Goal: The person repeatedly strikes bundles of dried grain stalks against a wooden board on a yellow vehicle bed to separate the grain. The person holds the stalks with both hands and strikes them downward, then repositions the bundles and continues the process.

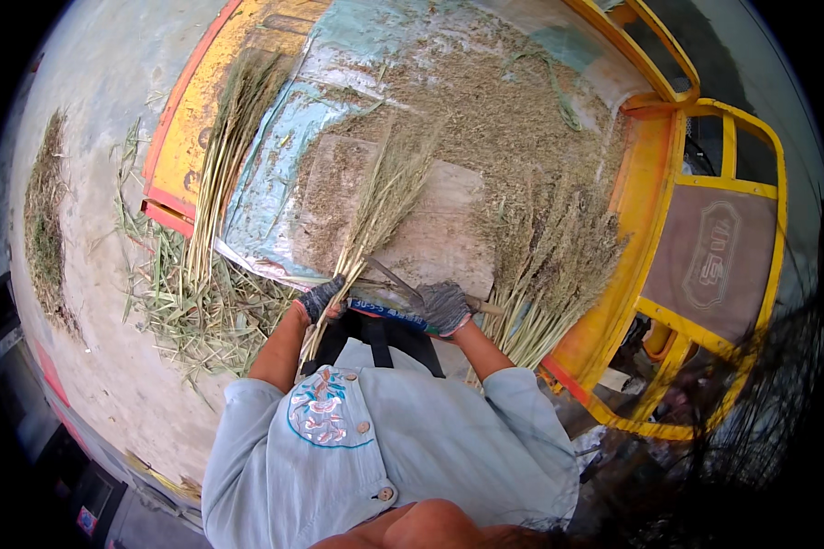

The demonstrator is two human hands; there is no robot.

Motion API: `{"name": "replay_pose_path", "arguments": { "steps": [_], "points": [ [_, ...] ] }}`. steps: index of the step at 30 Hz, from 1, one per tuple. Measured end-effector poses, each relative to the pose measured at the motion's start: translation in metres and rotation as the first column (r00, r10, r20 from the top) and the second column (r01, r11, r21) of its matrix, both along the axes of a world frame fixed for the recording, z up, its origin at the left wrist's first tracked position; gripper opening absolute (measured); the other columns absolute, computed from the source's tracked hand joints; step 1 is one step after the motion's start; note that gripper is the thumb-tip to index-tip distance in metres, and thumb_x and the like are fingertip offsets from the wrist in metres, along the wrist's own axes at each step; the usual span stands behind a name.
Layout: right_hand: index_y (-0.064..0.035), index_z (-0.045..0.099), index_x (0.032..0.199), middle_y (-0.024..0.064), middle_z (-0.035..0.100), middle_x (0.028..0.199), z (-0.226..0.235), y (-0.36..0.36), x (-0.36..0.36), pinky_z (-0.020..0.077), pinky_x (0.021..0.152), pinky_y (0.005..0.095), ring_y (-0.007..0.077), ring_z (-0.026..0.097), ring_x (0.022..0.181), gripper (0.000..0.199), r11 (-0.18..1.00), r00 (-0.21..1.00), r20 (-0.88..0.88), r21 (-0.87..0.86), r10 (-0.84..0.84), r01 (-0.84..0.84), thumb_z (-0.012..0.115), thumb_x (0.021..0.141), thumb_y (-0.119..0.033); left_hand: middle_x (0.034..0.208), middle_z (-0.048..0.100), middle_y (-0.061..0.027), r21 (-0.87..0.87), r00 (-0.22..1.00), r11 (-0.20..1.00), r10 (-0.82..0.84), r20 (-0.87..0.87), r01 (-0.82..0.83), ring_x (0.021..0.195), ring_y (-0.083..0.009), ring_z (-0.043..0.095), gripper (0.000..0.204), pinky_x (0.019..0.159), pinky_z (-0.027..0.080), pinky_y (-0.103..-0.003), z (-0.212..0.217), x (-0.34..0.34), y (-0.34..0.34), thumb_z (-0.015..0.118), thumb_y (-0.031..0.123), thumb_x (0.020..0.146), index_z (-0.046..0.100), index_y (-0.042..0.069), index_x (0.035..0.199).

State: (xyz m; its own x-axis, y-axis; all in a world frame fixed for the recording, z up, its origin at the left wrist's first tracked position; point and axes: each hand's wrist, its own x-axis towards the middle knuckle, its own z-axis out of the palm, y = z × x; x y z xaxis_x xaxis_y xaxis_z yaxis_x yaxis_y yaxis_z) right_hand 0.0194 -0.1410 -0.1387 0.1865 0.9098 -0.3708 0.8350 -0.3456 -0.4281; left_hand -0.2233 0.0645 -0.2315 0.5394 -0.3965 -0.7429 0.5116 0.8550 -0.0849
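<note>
My left hand [321, 298], in a dark knitted glove, is closed round the pale stems of a bunch of seed-headed stalks [383, 197]. The bunch slants up and to the right, its bushy heads over a worn wooden board [453, 215]. My right hand [443, 307], gloved alike, grips a tool [390, 274] with a slim, curved dark metal end and a wooden handle showing past the hand. The metal end reaches toward the bunch; whether it touches the stems I cannot tell. Below the hands runs a blue printed strip [386, 313] along the board's near edge.
Loose seed and chaff [485, 101] cover a pale blue sheet [270, 188] on a yellow vehicle bed [188, 128]. More stalks lie in piles at right [558, 265] and left [233, 137]. A yellow metal frame [767, 265] stands at right; leafy scraps [215, 311] litter the ground.
</note>
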Motion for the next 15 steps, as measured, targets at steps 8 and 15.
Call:
{"name": "replay_pose_path", "arguments": {
  "steps": [8, 15],
  "points": [
    [-0.0064, 0.059, 0.095, 0.0161, 0.061, 0.081, -0.043, -0.006, -0.011, 0.0487, 0.063, 0.0458, 0.0317, 0.063, 0.079, 0.03, 0.936, 0.998, -0.062, -0.352, -0.011, -0.012, 0.052, 0.082, -0.032, 0.067, 0.055, -0.0079, 0.291, 0.998, 0.956, 0.044, -0.042, -0.03, 0.048, -0.018, 0.053, 0.024, 0.039, 0.042, -0.027, -0.002, 0.006, -0.014, 0.06, 0.03, 0.086, 0.053, 0.008, 0.091],
    [-0.0068, 0.062, 0.099, 0.0185, 0.065, 0.085, -0.062, -0.041, -0.024, 0.0483, 0.071, 0.0457, 0.0341, 0.063, 0.077, 0.034, 0.983, 0.995, -0.001, -0.154, -0.104, 0.102, 0.046, 0.086, -0.033, 0.062, 0.061, -0.0112, 0.531, 0.999, 0.847, 0.009, -0.049, 0.019, 0.05, -0.0198, 0.06, 0.031, 0.043, 0.049, -0.032, 0.005, 0.01, -0.014, 0.063, 0.029, 0.084, 0.058, 0.002, 0.095]
  ]
}}
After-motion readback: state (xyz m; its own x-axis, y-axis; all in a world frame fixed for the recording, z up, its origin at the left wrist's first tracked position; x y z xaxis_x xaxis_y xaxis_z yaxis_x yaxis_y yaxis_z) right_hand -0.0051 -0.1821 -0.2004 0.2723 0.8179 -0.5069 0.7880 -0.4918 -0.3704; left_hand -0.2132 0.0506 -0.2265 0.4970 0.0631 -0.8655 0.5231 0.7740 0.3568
